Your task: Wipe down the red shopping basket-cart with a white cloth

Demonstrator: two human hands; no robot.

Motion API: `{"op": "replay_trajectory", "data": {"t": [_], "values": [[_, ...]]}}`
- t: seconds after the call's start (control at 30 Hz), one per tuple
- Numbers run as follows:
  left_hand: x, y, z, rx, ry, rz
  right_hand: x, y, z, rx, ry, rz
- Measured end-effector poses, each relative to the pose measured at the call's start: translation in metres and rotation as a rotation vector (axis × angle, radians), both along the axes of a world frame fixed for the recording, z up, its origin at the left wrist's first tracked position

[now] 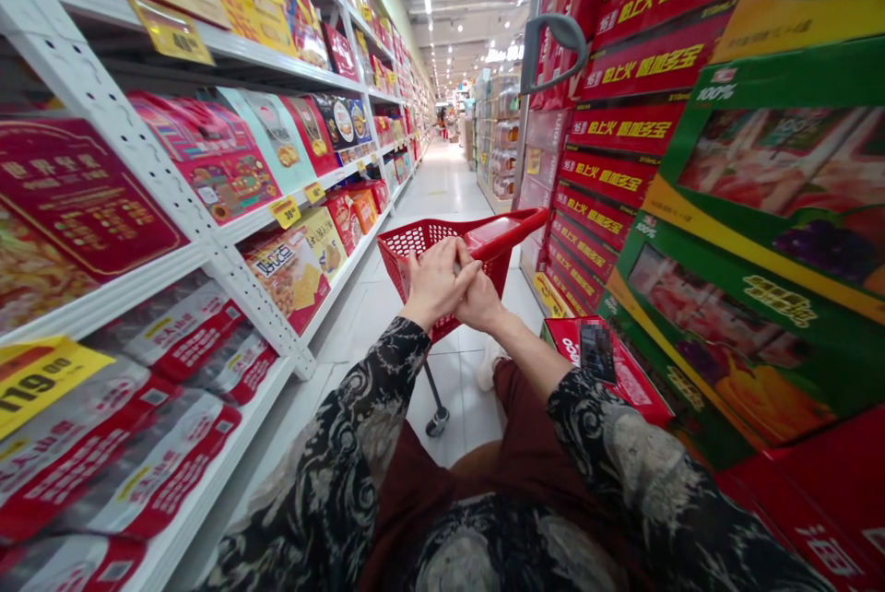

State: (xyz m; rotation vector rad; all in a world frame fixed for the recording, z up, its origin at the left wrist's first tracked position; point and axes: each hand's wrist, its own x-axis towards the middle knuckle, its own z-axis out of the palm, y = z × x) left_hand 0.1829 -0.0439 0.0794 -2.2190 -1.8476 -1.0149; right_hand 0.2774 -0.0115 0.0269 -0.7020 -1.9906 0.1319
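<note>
In the head view a red plastic shopping cart (397, 251) stands in front of me, its perforated basket facing down the aisle. Both hands lie together at the near part of its red handle (508, 232). My left hand (437, 280) is closed over the handle, its fingers overlapping the other hand. My right hand (478, 299) is closed against it from the right, fingers folded together with the left ones. The grip underneath is mostly hidden by the hands. Below the basket a caster wheel (437, 421) touches the floor.
White shelves (266, 209) of boxed snacks and bottle packs line the left. On the right rise stacked red drink cartons (615, 131) and green juice boxes (747, 315). A phone (596, 352) lies on a red box (636, 384). A grey handle (553, 53) juts out. The tiled aisle (442, 172) runs ahead.
</note>
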Motion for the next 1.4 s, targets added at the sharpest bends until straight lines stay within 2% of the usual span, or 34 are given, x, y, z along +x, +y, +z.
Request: {"op": "replay_trajectory", "data": {"t": [0.1,0.23,0.33,0.47,0.63,0.73,0.83,0.93,1.07,1.2,1.4], "values": [[-0.004,0.003,-0.004,0.0,0.05,0.001,0.011,0.004,-0.008,0.04,0.013,0.009],[-0.012,0.01,-0.011,0.027,0.091,0.034,0.021,0.011,-0.016,0.049,0.083,-0.115],[-0.015,0.014,-0.017,0.061,0.126,0.06,0.018,0.018,-0.013,0.011,0.073,-0.203],[-0.02,0.016,-0.022,0.109,0.147,0.005,0.005,0.024,-0.008,-0.045,-0.076,-0.255],[-0.037,0.011,-0.017,0.102,0.148,-0.005,0.002,0.021,-0.008,-0.06,-0.187,-0.258],[-0.055,0.008,-0.013,0.062,0.099,0.076,0.004,0.019,-0.008,-0.046,-0.17,-0.259],[-0.069,0.008,-0.015,0.04,0.028,0.124,0.004,0.021,-0.009,-0.046,-0.12,-0.265],[-0.069,0.012,-0.02,0.066,0.029,0.073,0.001,0.025,-0.011,-0.036,-0.079,-0.262],[-0.055,0.02,-0.024,0.11,0.061,0.022,-0.001,0.026,-0.013,-0.048,-0.06,-0.265],[-0.048,0.026,-0.028,0.184,-0.005,-0.037,0.0,0.024,-0.013,-0.05,-0.053,-0.256],[-0.065,0.027,-0.03,0.152,0.014,-0.138,0.007,0.017,-0.011,-0.077,-0.133,-0.257]]}}
